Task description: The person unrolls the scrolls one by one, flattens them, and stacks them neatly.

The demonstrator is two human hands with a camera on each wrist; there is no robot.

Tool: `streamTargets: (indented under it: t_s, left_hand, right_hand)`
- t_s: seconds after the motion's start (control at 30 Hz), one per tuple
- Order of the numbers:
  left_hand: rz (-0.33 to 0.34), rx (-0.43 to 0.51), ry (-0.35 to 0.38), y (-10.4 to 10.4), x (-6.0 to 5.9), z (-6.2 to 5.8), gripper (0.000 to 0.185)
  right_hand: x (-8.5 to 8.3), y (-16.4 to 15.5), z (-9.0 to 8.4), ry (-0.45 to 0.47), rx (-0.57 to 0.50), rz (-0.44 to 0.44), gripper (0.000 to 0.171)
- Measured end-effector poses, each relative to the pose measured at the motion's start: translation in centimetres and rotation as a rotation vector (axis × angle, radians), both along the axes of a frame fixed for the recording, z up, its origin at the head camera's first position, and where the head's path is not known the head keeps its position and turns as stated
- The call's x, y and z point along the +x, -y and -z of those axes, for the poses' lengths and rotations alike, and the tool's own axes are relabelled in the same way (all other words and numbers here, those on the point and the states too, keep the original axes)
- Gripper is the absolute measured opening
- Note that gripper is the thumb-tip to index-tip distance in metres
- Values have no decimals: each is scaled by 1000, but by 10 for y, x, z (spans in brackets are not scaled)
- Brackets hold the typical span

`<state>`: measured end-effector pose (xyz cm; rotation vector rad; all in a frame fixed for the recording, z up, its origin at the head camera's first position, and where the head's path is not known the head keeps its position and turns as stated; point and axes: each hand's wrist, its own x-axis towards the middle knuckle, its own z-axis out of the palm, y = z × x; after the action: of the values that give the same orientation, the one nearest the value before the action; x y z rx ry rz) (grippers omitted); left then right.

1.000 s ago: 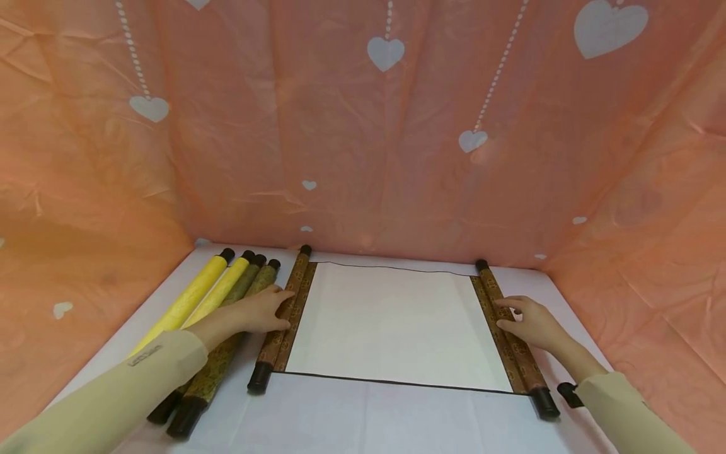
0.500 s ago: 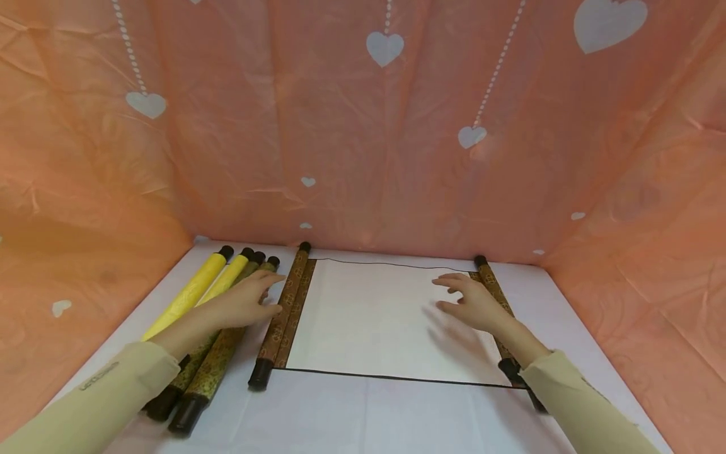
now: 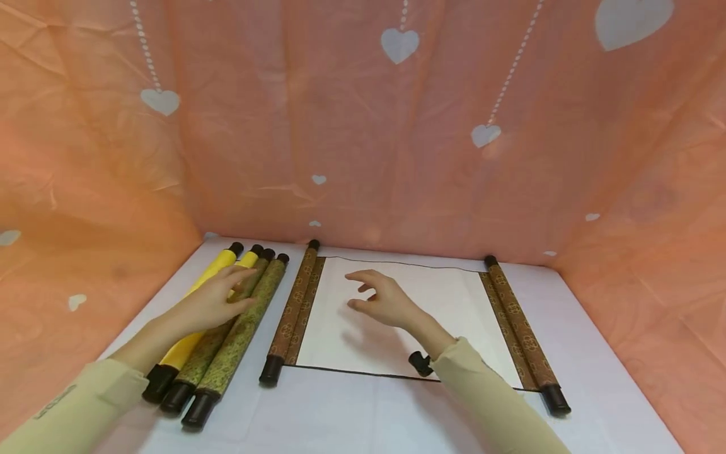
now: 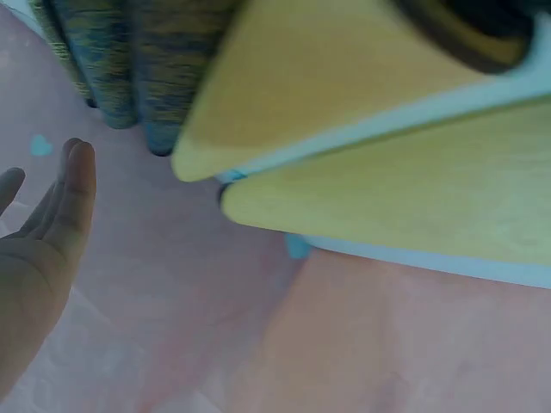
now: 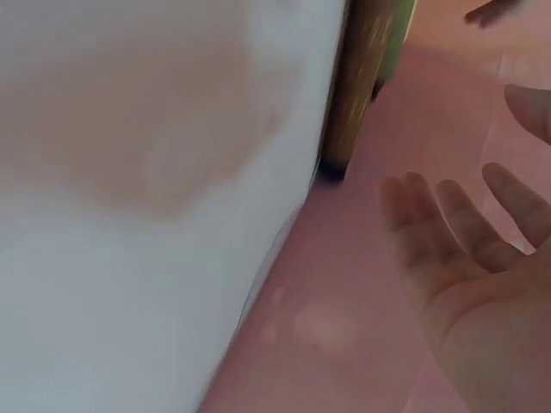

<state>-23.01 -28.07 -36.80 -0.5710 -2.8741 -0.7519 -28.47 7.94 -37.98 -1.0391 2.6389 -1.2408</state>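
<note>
Fingers of both hands lie loose and grip nothing: the left hand (image 3: 212,301) has left the open scroll (image 3: 397,315) mid-table for the rolled scrolls (image 3: 227,328) by the table's left edge, the right hand (image 3: 382,299) now hovering over its paper.

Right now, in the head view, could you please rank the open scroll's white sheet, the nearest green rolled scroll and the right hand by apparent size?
1. White sheet, clearly the largest.
2. Green rolled scroll, long and narrow.
3. Right hand, smallest; it is above the sheet, so nearness to the camera barely affects this.
</note>
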Motion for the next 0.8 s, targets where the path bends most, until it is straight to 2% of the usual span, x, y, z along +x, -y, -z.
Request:
streamTargets:
  t_s: [0.27, 0.47, 0.63, 0.8]
  left_hand:
    - [-29, -36, 51, 14, 2, 17, 63]
    - [-31, -30, 63, 14, 4, 27, 63]
    - [-49, -38, 81, 12, 4, 29, 64]
    - [-35, -63, 101, 12, 1, 27, 67]
  right_hand:
    - [9, 66, 9, 119, -7, -66, 57]
    - [20, 99, 20, 200, 24, -52, 59]
    - [28, 123, 23, 280, -8, -47, 61]
    - [37, 147, 23, 359, -9, 12, 66]
